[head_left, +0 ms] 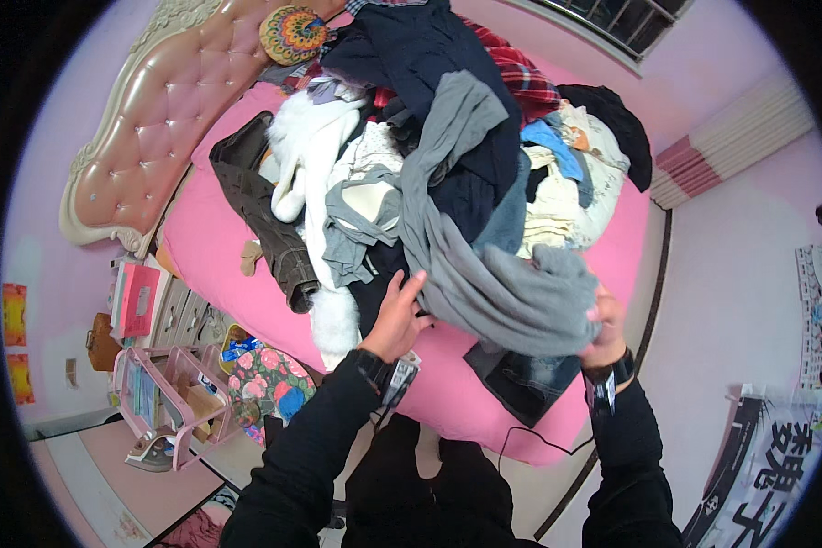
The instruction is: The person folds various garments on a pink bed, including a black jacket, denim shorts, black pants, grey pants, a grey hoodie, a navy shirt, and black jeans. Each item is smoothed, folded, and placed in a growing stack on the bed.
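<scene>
A long grey knit garment (500,294) stretches from the clothes pile towards me. My right hand (604,325) grips its bunched end at the right. Beside its left edge, my left hand (399,318) has its fingers spread, with nothing held in them. Further up the pile lie dark navy trousers or a similar garment (411,55). To the left are a white fluffy garment (315,137), dark brown trousers (260,205) and a smaller grey garment (356,226). Folded dark jeans (520,383) lie near the bed's front edge, below the grey garment.
The pile rests on a pink bedsheet (445,390). A tufted headboard (157,137) stands at the upper left, with a pink rack (171,404) and a floral round stool or table (267,383) at lower left. A black cable (541,438) hangs by the bed's front edge.
</scene>
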### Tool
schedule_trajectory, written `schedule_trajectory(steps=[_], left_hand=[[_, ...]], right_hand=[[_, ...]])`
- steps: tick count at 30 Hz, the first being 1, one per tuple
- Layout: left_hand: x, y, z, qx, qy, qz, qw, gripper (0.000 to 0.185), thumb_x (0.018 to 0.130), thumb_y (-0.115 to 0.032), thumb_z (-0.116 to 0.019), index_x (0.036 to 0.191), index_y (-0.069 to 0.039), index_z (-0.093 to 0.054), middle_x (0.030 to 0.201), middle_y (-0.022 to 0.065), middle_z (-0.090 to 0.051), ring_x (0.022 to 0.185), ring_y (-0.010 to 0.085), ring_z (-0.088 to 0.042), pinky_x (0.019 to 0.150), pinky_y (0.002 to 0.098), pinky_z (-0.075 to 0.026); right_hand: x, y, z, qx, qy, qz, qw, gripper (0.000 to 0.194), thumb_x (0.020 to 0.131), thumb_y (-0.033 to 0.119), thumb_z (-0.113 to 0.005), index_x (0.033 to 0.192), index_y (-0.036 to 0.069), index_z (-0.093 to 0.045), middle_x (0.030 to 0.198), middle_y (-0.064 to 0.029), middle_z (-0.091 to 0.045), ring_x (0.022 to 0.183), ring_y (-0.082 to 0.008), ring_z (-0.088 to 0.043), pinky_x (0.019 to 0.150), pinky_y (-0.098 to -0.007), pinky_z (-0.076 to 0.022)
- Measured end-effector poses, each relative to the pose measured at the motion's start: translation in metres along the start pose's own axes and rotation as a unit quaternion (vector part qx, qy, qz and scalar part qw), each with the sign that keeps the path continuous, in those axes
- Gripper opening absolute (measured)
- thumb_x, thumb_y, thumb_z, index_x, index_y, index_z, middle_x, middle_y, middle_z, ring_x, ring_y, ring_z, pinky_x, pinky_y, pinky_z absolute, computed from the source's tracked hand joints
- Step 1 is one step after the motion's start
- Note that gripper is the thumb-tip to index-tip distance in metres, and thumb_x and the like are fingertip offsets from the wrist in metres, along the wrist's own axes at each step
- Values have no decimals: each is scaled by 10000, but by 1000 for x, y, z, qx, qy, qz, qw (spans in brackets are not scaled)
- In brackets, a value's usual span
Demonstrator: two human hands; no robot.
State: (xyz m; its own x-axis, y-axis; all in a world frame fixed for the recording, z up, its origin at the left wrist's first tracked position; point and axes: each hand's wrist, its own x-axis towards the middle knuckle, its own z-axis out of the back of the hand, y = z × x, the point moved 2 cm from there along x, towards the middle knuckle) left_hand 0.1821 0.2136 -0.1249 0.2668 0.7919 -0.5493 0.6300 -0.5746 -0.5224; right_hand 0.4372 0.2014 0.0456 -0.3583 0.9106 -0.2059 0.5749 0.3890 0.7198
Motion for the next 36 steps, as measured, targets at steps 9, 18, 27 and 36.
schedule_trajectory(steps=[9,18,27,36], left_hand=[[-8,71,-80,-50,124,177,975,233,999,-219,-619,1170,-60,-628,1122,80,-711,1037,234,-680,992,406,-517],[-67,14,-94,122,-11,87,989,304,1003,-281,-610,1133,-11,-559,1050,101,-599,944,239,-635,905,432,-567],[-235,10,-289,365,364,-245,821,1020,845,-178,-810,1618,-133,-146,1614,150,-287,1466,291,-333,1161,403,-337],[-261,16,-351,330,305,-212,868,377,949,-44,-659,1318,-69,-590,1280,36,-609,1114,147,-608,972,327,-511]], right_hand=[[-171,65,-10,56,32,198,978,635,668,155,-700,1250,4,-497,1143,-166,-619,1008,-283,-634,924,-377,-508],[-251,163,-28,-65,-52,331,940,412,944,73,-581,1344,21,-496,1301,-134,-588,1202,-246,-583,1074,-420,-447],[-241,162,-93,-165,-82,269,946,283,898,70,-742,1134,-4,-605,1051,-95,-669,943,-168,-675,823,-310,-568],[-280,171,-91,-329,85,277,899,407,944,111,-684,1309,-37,-582,1276,-138,-605,1159,-220,-649,992,-341,-540]])
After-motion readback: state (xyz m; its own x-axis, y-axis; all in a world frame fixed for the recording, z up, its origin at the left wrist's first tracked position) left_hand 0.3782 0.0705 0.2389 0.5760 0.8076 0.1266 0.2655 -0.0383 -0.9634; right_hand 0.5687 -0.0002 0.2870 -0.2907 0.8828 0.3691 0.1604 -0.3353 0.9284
